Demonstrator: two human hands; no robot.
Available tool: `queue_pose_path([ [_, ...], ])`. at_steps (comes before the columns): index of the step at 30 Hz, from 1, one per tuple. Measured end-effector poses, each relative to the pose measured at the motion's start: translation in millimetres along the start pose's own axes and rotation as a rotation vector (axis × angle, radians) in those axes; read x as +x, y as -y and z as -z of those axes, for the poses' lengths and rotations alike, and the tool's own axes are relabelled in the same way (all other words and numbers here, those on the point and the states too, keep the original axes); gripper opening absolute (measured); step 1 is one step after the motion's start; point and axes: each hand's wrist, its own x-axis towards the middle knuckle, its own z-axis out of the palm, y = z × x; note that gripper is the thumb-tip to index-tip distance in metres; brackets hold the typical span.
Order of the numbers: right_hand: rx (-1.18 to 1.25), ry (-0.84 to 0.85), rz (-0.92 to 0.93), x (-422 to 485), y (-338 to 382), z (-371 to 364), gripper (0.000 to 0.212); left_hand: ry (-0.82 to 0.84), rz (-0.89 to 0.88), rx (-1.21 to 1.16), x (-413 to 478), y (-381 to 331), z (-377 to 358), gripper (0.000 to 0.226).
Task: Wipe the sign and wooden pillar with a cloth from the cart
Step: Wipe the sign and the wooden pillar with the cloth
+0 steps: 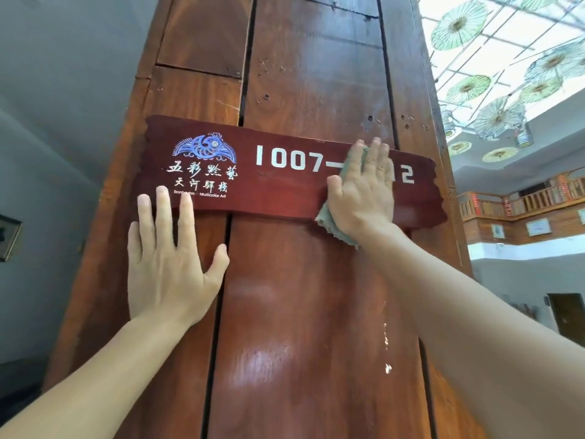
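Up close, a tall wooden pillar (304,280) fills the view. A dark red sign (285,191) is fixed across it, and its ends reach out to both side edges of the pillar. The sign has a blue bird picture, white writing and white numbers.

The right hand (364,191) lies flat on the right part of the sign and hides some of the numbers. It presses a green cloth (332,224) against the sign. The cloth peeks out between the fingers and hangs past the bottom edge of the sign. The grip is open and flat, with the cloth under the palm.

The left hand (167,264) is open too, with fingers spread. It rests flat on the pillar under the left part of the sign, and its fingertips touch the sign's bottom edge. It holds nothing.

Green paper umbrellas (459,25) hang high up on the right.
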Motion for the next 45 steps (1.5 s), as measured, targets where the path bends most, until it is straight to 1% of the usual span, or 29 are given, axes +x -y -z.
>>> queue_pose_path([
  [4,-0.023,0.004,0.454,-23,75,-13,0.080,0.003,0.003,-0.020,-7,8,2,0.092],
  [6,-0.045,0.058,0.653,-21,67,-7,0.078,0.011,0.056,-0.007,-12,9,4,0.096],
  [7,-0.065,0.074,0.705,-14,51,-2,0.078,0.022,0.078,0.003,-13,9,5,0.097],
  [8,-0.073,0.081,0.691,-6,30,2,0.079,0.037,0.091,0.015,-14,9,6,0.098],
  [9,-0.058,0.082,0.602,1,9,6,0.080,0.053,0.100,0.033,-16,9,7,0.098],
  [11,0.018,0.065,0.294,10,-22,10,0.079,0.080,0.106,0.074,-16,9,6,0.098],
  [13,0.059,0.032,0.074,15,-26,6,0.078,0.091,0.113,0.092,-16,7,6,0.097],
  [15,0.100,-0.003,-0.005,18,-6,2,0.078,0.090,0.119,0.094,-11,6,7,0.097],
  [17,0.103,0.008,0.053,11,25,0,0.079,0.107,0.118,0.095,-10,5,10,0.096],
  [18,0.085,0.009,0.153,2,43,-2,0.079,0.114,0.113,0.098,-10,5,11,0.096],
  [21,0.021,0.012,0.630,-34,84,-15,0.078,0.129,0.106,0.100,-13,7,13,0.096],
  [22,0.001,0.034,0.753,-38,86,-15,0.077,0.133,0.098,0.099,-14,8,14,0.096],
  [23,-0.012,0.055,0.823,-33,81,-11,0.077,0.133,0.084,0.097,-16,10,14,0.095],
  [24,-0.009,0.056,0.830,-23,73,-6,0.077,0.130,0.059,0.092,-17,12,14,0.094],
  [25,0.010,0.043,0.765,-11,62,-2,0.077,0.128,0.031,0.087,-19,14,14,0.093],
  [26,0.039,0.033,0.633,0,51,2,0.076,0.129,0.010,0.084,-21,16,14,0.093],
  [28,0.094,0.037,0.292,18,36,6,0.071,0.137,-0.005,0.091,-23,18,15,0.092],
  [29,0.100,0.028,0.172,23,38,5,0.069,0.141,-0.002,0.093,-23,18,16,0.092],
  [30,0.107,0.007,0.106,24,46,2,0.069,0.145,0.001,0.095,-23,18,16,0.092],
  [31,0.115,-0.009,0.095,22,60,-2,0.070,0.146,0.005,0.094,-21,17,16,0.092],
  [32,0.120,-0.014,0.136,15,76,-5,0.072,0.148,0.009,0.097,-20,16,17,0.092],
  [33,0.111,-0.017,0.232,5,94,-9,0.073,0.154,0.011,0.104,-20,15,18,0.093],
  [35,0.053,-0.017,0.543,-22,123,-18,0.076,0.167,0.004,0.119,-22,15,18,0.094],
  [37,-0.037,0.001,0.848,-42,134,-22,0.076,0.174,0.001,0.106,-25,17,17,0.094],
  [39,-0.108,0.023,0.994,-32,125,-17,0.076,0.163,0.006,0.088,-27,17,16,0.094],
  [40,-0.108,0.033,0.992,-23,119,-14,0.076,0.157,0.005,0.079,-27,17,16,0.093],
  [41,-0.096,0.034,0.938,-14,116,-12,0.076,0.151,0.003,0.073,-27,18,15,0.093],
  [43,-0.031,0.028,0.733,3,116,-10,0.077,0.131,0.002,0.068,-25,19,14,0.093],
  [45,0.045,0.044,0.547,10,135,-17,0.077,0.143,0.024,0.086,-29,25,13,0.092],
])
